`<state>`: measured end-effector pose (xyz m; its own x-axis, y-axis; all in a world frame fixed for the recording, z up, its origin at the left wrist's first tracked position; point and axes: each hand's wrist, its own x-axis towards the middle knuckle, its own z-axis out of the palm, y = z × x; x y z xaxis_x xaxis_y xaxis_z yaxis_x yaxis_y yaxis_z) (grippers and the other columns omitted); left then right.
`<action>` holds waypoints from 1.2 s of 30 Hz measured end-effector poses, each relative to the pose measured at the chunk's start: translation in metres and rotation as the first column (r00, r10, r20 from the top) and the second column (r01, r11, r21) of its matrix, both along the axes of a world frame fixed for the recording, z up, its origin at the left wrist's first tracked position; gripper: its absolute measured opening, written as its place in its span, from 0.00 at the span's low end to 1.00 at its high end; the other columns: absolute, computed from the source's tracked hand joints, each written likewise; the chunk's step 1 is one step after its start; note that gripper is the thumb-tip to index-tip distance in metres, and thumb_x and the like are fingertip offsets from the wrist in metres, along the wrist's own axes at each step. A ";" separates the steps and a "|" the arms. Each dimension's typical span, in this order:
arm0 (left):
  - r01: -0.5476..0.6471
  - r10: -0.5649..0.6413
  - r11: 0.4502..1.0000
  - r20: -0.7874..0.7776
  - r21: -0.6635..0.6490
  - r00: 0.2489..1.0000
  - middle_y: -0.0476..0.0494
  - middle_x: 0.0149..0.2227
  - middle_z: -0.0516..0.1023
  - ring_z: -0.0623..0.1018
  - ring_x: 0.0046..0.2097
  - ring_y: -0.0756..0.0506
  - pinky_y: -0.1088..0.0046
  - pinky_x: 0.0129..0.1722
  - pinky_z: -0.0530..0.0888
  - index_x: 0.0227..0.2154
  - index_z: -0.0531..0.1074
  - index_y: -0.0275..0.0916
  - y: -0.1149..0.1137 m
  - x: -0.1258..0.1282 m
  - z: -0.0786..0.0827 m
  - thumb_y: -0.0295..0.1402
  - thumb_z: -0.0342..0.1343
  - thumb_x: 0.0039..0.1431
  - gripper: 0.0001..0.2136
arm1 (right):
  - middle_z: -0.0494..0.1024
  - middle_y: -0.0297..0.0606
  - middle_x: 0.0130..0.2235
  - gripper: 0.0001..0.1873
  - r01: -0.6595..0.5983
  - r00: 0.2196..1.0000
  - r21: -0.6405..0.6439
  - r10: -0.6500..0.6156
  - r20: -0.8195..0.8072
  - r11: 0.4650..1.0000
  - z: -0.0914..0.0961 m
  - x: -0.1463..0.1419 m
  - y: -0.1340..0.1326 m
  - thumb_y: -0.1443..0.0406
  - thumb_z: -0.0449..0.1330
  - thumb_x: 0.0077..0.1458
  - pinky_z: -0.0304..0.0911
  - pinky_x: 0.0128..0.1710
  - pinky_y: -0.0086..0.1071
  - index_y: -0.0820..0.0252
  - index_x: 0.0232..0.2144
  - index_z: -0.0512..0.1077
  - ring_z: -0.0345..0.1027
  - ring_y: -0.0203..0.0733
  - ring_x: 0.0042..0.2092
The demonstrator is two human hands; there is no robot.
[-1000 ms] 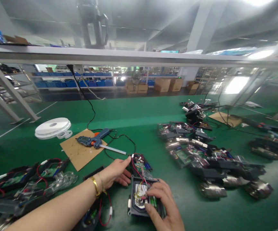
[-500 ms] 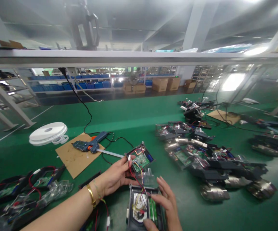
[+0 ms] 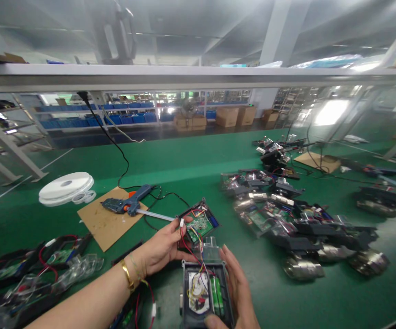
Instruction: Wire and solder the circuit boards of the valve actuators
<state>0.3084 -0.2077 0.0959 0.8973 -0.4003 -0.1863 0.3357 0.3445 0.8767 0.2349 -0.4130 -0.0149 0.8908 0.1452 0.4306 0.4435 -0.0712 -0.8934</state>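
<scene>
My left hand (image 3: 166, 244) grips a black housing half with a green circuit board (image 3: 199, 225) in it, thumb on its near left edge. Several coloured wires (image 3: 201, 253) run from that board down to a black case (image 3: 188, 315). My right hand (image 3: 237, 290) is closed around the right side of this case, its thumb on the near edge. Inside the case lie a white round-edged part (image 3: 198, 288) and green battery cells (image 3: 217, 294). A clear plastic piece (image 3: 210, 249) shows between the two halves.
A blue glue gun (image 3: 125, 203) with a glue stick lies on a cardboard sheet (image 3: 103, 230). White discs (image 3: 66, 188) are at the left. Open black assemblies (image 3: 60, 256) lie front left. Several units with metal cylinders (image 3: 302, 267) are piled at right. A shelf beam (image 3: 198, 78) crosses above.
The right fingers have moved in against the case's side, and the case stands slightly higher in view, its green cells showing more. The left hand keeps its hold on the circuit-board housing.
</scene>
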 end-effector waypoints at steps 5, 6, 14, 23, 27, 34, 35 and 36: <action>-0.026 0.028 0.998 -0.045 0.053 0.999 0.43 0.46 0.74 0.78 0.41 0.43 0.54 0.41 0.80 0.52 0.66 0.42 0.002 0.001 -0.003 0.43 0.68 0.54 0.26 | 0.47 0.44 0.71 0.46 -0.041 0.999 -0.097 0.042 0.010 0.994 0.011 -0.003 -0.002 0.39 0.58 0.56 0.52 0.67 0.49 0.47 0.68 0.46 0.44 0.56 0.70; -0.030 0.034 0.997 -0.053 0.071 0.998 0.44 0.45 0.74 0.78 0.40 0.44 0.55 0.41 0.80 0.52 0.65 0.43 0.002 0.001 -0.004 0.44 0.68 0.53 0.27 | 0.47 0.43 0.71 0.44 -0.037 0.999 -0.120 0.040 0.024 0.992 0.012 -0.004 -0.003 0.40 0.57 0.57 0.52 0.67 0.48 0.46 0.67 0.48 0.44 0.56 0.71; 0.031 0.011 0.952 -0.134 0.305 0.991 0.38 0.43 0.78 0.78 0.34 0.44 0.66 0.33 0.76 0.52 0.66 0.39 -0.002 0.001 -0.010 0.55 0.63 0.52 0.32 | 0.35 0.34 0.73 0.19 -0.015 0.992 -0.248 0.045 0.115 0.969 0.030 -0.006 -0.005 0.54 0.58 0.62 0.53 0.66 0.51 0.44 0.55 0.67 0.38 0.55 0.72; -0.188 0.091 0.757 0.185 0.625 0.979 0.32 0.64 0.64 0.68 0.61 0.37 0.55 0.60 0.67 0.64 0.57 0.39 -0.002 -0.070 -0.001 0.60 0.50 0.59 0.38 | 0.36 0.25 0.72 0.10 -0.051 0.998 -0.383 0.063 0.018 0.922 0.059 -0.006 -0.009 0.58 0.58 0.61 0.43 0.65 0.70 0.43 0.45 0.74 0.28 0.59 0.72; -0.178 -0.214 0.544 0.340 0.820 0.916 0.37 0.72 0.43 0.46 0.72 0.39 0.55 0.71 0.50 0.69 0.45 0.36 -0.004 -0.099 -0.008 0.40 0.64 0.52 0.46 | 0.40 0.22 0.72 0.08 -0.055 0.995 -0.396 0.085 0.059 0.916 0.068 0.003 -0.009 0.57 0.57 0.64 0.39 0.64 0.73 0.44 0.40 0.76 0.27 0.59 0.72; -0.254 -0.307 0.362 0.372 0.897 0.876 0.33 0.71 0.48 0.50 0.71 0.40 0.55 0.71 0.51 0.68 0.49 0.34 -0.006 -0.094 -0.016 0.34 0.67 0.51 0.45 | 0.44 0.20 0.71 0.09 -0.106 0.986 -0.428 0.152 0.075 0.897 0.080 0.012 -0.008 0.60 0.56 0.65 0.38 0.67 0.69 0.48 0.35 0.76 0.26 0.56 0.73; -0.268 -0.309 0.365 0.387 0.892 0.869 0.33 0.71 0.49 0.51 0.71 0.40 0.55 0.71 0.51 0.68 0.49 0.34 -0.005 -0.094 -0.017 0.35 0.68 0.50 0.46 | 0.45 0.20 0.71 0.09 -0.106 0.985 -0.434 0.154 0.076 0.895 0.080 0.012 -0.008 0.61 0.56 0.65 0.39 0.67 0.69 0.48 0.35 0.76 0.26 0.56 0.73; -0.279 -0.310 0.371 0.402 0.885 0.862 0.33 0.71 0.49 0.51 0.71 0.40 0.55 0.71 0.52 0.68 0.49 0.34 -0.005 -0.094 -0.017 0.35 0.68 0.51 0.46 | 0.45 0.21 0.71 0.09 -0.100 0.985 -0.444 0.152 0.083 0.891 0.081 0.010 -0.007 0.61 0.55 0.65 0.40 0.67 0.69 0.48 0.35 0.76 0.26 0.56 0.72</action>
<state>0.2140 -0.2129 0.0789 0.9640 -0.2633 -0.0374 -0.1780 -0.7435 0.6446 0.2453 -0.4205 0.0660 0.8023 0.4489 0.3934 0.5698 -0.3792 -0.7291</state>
